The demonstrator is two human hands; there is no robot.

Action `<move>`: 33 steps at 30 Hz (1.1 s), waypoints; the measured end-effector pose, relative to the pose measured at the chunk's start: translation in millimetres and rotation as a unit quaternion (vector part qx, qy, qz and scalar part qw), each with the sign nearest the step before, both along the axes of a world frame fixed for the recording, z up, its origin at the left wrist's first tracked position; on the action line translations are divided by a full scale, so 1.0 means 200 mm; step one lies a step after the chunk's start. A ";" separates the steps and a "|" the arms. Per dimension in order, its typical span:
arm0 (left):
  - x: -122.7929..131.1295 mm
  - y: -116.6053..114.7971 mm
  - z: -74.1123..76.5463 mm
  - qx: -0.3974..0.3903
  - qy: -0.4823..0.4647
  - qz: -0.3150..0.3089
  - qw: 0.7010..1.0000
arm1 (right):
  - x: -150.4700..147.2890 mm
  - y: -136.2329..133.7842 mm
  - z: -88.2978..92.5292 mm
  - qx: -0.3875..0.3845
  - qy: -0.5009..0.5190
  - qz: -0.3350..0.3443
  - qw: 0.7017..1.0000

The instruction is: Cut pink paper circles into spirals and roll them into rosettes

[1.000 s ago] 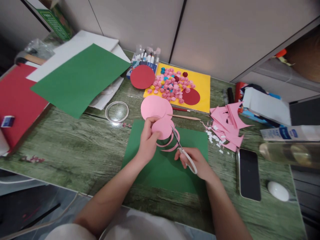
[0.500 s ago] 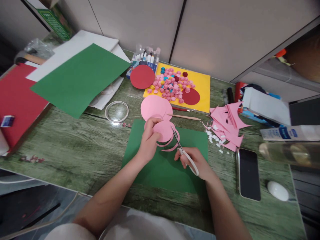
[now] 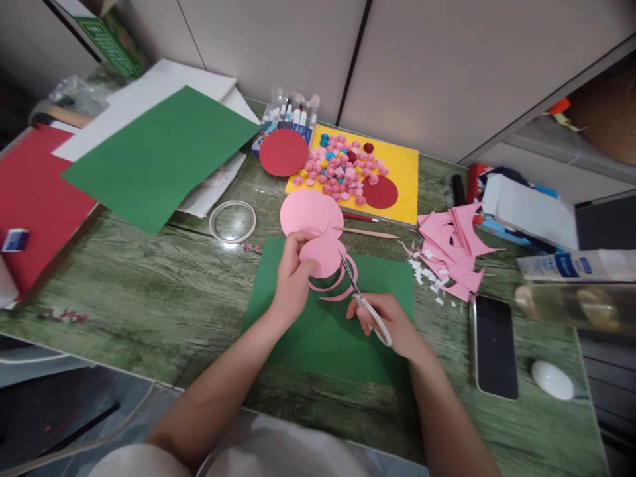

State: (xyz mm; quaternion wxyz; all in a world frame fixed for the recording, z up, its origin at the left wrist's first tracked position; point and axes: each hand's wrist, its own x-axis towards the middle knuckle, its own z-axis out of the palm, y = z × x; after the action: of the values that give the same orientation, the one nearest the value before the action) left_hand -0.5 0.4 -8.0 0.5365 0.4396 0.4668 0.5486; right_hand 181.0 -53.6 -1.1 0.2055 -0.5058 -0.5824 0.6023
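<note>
My left hand (image 3: 294, 278) pinches a pink paper disc (image 3: 324, 257) above a green sheet (image 3: 318, 338) on the table. A curling pink strip (image 3: 339, 289) hangs from the disc's cut edge. My right hand (image 3: 390, 322) grips white-handled scissors (image 3: 358, 295), whose blades reach into the disc's right edge. A second, larger pink disc (image 3: 308, 212) lies just beyond my left hand.
A yellow board (image 3: 400, 172) with small paper rolls and a red disc sits behind. Pink offcuts (image 3: 454, 245) lie right, with a phone (image 3: 494, 344) and white mouse (image 3: 552, 379). A tape ring (image 3: 232, 221), green sheet (image 3: 159, 156) and red sheet (image 3: 30, 192) lie left.
The pink disc has turned slightly in my left hand, and the scissors have shifted a little along its edge. Everything else is where it was.
</note>
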 end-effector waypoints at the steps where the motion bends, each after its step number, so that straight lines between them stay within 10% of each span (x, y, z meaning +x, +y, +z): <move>1: 0.00 0.00 0.00 0.000 -0.005 0.004 1.000 | 0.00 0.00 0.00 0.000 0.001 -0.001 1.000; 33: 0.01 -0.01 0.02 0.013 0.048 -0.012 0.999 | 0.00 0.00 0.00 0.010 0.000 -0.002 1.000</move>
State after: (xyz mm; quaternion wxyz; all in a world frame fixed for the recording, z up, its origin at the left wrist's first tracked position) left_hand 0.5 -1.2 -3.9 0.5143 0.4779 0.4791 0.5268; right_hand 180.6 -54.0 -1.2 0.2121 -0.5045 -0.5875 0.5960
